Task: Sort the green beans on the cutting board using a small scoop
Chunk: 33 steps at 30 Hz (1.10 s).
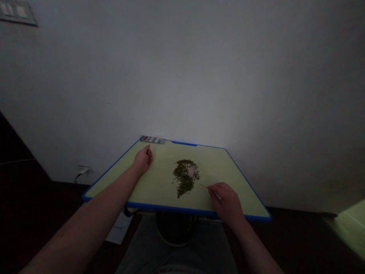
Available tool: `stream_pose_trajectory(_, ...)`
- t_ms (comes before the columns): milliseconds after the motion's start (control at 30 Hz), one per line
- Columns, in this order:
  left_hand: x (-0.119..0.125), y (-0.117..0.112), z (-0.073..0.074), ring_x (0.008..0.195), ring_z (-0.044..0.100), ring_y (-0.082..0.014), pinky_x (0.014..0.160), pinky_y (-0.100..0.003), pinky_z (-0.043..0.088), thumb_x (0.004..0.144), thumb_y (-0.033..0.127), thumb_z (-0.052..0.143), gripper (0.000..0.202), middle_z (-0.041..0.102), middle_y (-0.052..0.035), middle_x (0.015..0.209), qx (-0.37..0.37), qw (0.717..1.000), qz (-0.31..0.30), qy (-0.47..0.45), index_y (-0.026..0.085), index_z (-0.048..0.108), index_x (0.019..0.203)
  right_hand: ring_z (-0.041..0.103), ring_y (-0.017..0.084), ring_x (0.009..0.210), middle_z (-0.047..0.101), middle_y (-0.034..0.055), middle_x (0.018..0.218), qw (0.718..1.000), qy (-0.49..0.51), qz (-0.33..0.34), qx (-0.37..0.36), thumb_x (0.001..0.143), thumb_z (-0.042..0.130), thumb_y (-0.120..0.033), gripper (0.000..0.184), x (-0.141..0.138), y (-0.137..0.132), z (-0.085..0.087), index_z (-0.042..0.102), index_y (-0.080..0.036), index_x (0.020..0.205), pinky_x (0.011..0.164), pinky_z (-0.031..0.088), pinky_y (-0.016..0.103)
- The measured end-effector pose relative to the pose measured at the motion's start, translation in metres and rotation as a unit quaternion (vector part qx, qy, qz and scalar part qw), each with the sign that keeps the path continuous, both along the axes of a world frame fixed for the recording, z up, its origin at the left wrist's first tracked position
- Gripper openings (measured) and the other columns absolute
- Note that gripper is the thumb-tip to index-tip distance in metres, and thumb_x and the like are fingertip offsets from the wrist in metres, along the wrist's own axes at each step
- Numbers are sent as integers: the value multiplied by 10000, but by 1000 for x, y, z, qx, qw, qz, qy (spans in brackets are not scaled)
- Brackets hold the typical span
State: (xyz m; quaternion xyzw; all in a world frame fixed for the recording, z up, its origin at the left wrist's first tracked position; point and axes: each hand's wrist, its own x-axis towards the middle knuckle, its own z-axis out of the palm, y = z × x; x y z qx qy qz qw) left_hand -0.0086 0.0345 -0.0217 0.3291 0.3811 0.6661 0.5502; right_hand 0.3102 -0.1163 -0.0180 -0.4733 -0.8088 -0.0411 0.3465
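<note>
- Just left of the right hand (225,201), a heap of small dark-green seeds (179,175), long axis slanting toward the near edge of the pale-green, blue-rimmed surface (154,186)
- Right hand pinching a thin pale pick (203,186), tip aimed at the heap, nearer than the left
- Left hand (143,160) released, loosely curled, empty, resting up-left of the heap

A pale grey painted wall (182,76) fills the view, with a wall-mounted switch plate (18,12) high in the corner and a white power socket (84,170) low down, trailing a dark cord. A silver-and-red blister strip (152,139) lies against the wall. Below lie a dark floor (34,213), a white paper sheet (118,230), and a round dark object (175,228), too dim to identify.
</note>
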Motion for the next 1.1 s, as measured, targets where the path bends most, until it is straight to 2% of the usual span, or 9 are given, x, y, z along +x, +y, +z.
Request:
stream_pose_trajectory(200,2,-3,3,277,220,-55,303,-220,116,717,360,465,340,256,68,355,-2,1000,3,2,195,288,478,512,150,747,609,56,764,995,-89,45,5,756,458,-124,229,-15,-13,-8,629,-186,894,675,410,273)
stream_pose_trajectory(500,0,1,-1,276,221,-56,302,-220,125,720,352,460,346,254,66,346,0,1000,7,0,193,285,468,498,158,765,593,57,779,996,-89,-28,-9,764,445,-121,226,-5,-6,-11,624,-179,888,693,407,280)
stream_pose_trajectory(733,2,-2,2,276,224,-55,303,-223,117,719,351,461,346,255,66,349,3,1000,3,5,193,283,467,500,154,758,602,53,767,993,-109,34,3,754,464,-112,218,-21,-14,-12,626,-186,880,687,400,275)
stream_pose_trajectory(867,2,-1,2,278,232,-56,304,-223,121,719,353,459,343,262,64,350,0,1000,9,8,194,285,469,500,158,779,602,50,772,993,-121,-4,-10,749,471,-117,207,-22,-9,-11,627,-198,860,695,401,273)
stream_pose_trajectory(1100,0,-1,2,273,208,-55,306,-226,106,717,357,457,345,235,69,343,3,1000,-5,0,197,277,470,509,165,772,595,55,763,992,-94,-85,-14,745,456,-124,205,1,0,-7,622,-198,840,697,405,281)
